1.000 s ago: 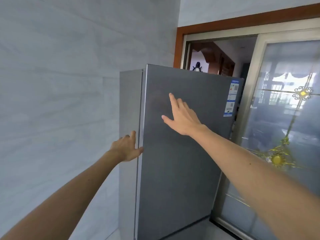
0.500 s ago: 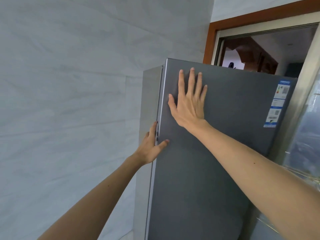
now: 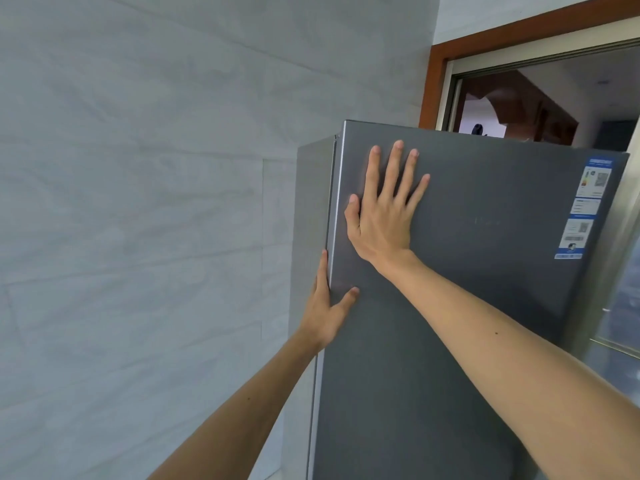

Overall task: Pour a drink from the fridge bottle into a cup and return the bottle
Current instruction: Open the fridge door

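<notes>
Fridge bottle and cup: neither is in view. Judge the bottle to be behind the tall dark grey brushed-metal fridge door. The door stands shut or nearly so against the lighter grey fridge cabinet, beside the pale grey tiled wall.

Hand state. Your left hand straddles the door's left vertical edge. Its thumb lies on the front face and its index finger points straight up along the seam. The other fingers are hidden, so you cannot tell how far they hook behind the edge. Your right hand lies flat on the front face near the upper left corner, fingers spread, palm against the metal, holding nothing.

Handling. No handle shows, so take hold at the left edge. Expect the door to be stiff, fairly heavy and held by a seal; it likely resists, then lets go at once. The front panel looks smooth and gives a flat palm no purchase for pulling, so use that hand only to steady. The hinges are probably on the right, on the side of the blue-and-white paper labels.

Bottle, once reached: judge it cold, possibly damp and slippery, with its weight depending on fill. Grip it round the body, not by the cap.
</notes>
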The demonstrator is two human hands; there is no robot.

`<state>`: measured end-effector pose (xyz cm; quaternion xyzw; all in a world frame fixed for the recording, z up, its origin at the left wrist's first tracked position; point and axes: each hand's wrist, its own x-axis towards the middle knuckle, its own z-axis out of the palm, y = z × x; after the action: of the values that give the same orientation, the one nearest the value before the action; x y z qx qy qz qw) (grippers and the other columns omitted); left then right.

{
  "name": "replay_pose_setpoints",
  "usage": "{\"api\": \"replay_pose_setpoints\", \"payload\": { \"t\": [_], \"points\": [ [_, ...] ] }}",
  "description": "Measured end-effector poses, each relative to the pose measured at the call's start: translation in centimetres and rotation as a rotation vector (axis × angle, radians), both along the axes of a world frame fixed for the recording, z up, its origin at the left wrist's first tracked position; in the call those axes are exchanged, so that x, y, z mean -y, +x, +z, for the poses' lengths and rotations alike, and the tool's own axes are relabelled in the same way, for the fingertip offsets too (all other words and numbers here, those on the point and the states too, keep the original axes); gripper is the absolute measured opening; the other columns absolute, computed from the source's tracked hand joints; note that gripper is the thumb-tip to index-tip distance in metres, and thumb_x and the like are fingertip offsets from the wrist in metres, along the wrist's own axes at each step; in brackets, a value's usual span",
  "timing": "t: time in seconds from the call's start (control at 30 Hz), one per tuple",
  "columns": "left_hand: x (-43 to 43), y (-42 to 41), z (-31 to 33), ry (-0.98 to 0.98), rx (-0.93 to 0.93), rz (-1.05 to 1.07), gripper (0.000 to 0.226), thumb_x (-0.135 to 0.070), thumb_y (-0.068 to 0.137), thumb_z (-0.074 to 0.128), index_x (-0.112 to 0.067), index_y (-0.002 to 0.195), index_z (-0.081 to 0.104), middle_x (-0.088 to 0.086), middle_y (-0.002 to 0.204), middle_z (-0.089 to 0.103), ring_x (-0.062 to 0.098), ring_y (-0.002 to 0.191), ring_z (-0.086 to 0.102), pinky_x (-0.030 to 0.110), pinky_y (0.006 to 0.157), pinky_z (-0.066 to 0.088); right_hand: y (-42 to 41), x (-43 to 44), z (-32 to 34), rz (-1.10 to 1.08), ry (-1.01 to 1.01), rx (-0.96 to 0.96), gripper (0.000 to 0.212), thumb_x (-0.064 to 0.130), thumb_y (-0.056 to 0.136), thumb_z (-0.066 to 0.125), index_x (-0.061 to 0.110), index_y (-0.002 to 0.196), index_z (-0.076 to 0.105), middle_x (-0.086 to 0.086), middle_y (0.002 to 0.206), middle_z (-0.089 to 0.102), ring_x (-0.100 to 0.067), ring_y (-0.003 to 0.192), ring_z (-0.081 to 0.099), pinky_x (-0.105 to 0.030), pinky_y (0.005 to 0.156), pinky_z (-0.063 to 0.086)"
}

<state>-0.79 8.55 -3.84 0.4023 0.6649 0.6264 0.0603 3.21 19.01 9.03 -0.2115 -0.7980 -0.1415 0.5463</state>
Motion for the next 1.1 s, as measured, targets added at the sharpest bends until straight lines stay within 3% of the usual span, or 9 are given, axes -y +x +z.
{"api": "replay_pose_setpoints", "payload": {
  "t": [0.13,0.27,0.47,0.77,1.0,1.1],
  "points": [
    [-0.2,0.8,0.1,0.083,0.079,0.005,0.082,-0.053,0.082,0.063,-0.077,0.135,0.005,-0.017,0.158,0.034,0.011,0.142,0.04,0.043,0.116,0.038,0.1,0.2,0.1,0.015,-0.009,0.002,0.07,0.04,0.098,0.026,0.009,0.158,0.005,-0.025,0.162,0.003,-0.048,0.148,0.0,-0.07,0.112,0.009],
    [-0.4,1.2,-0.3,0.16,0.148,-0.029,0.082,-0.032,0.092,0.065,-0.058,0.15,0.013,-0.015,0.155,0.038,0.008,0.139,0.044,0.041,0.114,0.042,0.3,0.4,0.2,0.024,-0.021,0.015,0.07,0.04,0.099,0.025,0.008,0.158,0.004,-0.026,0.162,0.002,-0.049,0.148,-0.001,-0.072,0.111,0.009],
    [-0.6,1.7,-0.4,0.182,0.178,-0.028,0.081,-0.017,0.097,0.062,-0.044,0.155,0.012,-0.011,0.152,0.042,0.008,0.136,0.047,0.041,0.112,0.044,0.5,0.7,0.2,0.04,-0.043,0.037,0.073,0.041,0.097,0.027,0.006,0.157,0.003,-0.027,0.162,-0.001,-0.05,0.148,-0.003,-0.072,0.111,0.009],
    [-0.6,2.6,-0.2,0.19,0.186,0.024,0.077,-0.009,0.097,0.06,-0.035,0.156,0.017,-0.006,0.15,0.044,0.013,0.133,0.049,0.043,0.109,0.047,1.7,0.6,0.1,0.044,-0.031,0.15,0.094,0.064,0.089,0.032,0.007,0.157,0.002,-0.03,0.161,-0.004,-0.052,0.146,-0.006,-0.073,0.11,0.01],
    [0.2,3.4,0.0,0.155,0.174,0.049,0.075,-0.004,0.098,0.056,-0.032,0.156,0.018,-0.009,0.151,0.043,0.008,0.136,0.046,0.033,0.11,0.046,1.9,1.3,-0.4,0.034,-0.048,0.186,0.096,0.063,0.088,0.035,0.006,0.157,0.001,-0.03,0.16,-0.004,-0.052,0.146,-0.006,-0.073,0.11,0.011],
    [0.3,4.1,-0.6,0.139,0.13,0.09,0.076,-0.011,0.096,0.059,-0.037,0.155,0.019,-0.013,0.154,0.039,0.008,0.141,0.041,0.041,0.114,0.041,2.4,1.6,-0.5,0.028,-0.042,0.172,0.098,0.063,0.087,0.036,0.004,0.157,0.001,-0.031,0.16,-0.004,-0.052,0.146,-0.006,-0.073,0.11,0.01]
  ]
}}
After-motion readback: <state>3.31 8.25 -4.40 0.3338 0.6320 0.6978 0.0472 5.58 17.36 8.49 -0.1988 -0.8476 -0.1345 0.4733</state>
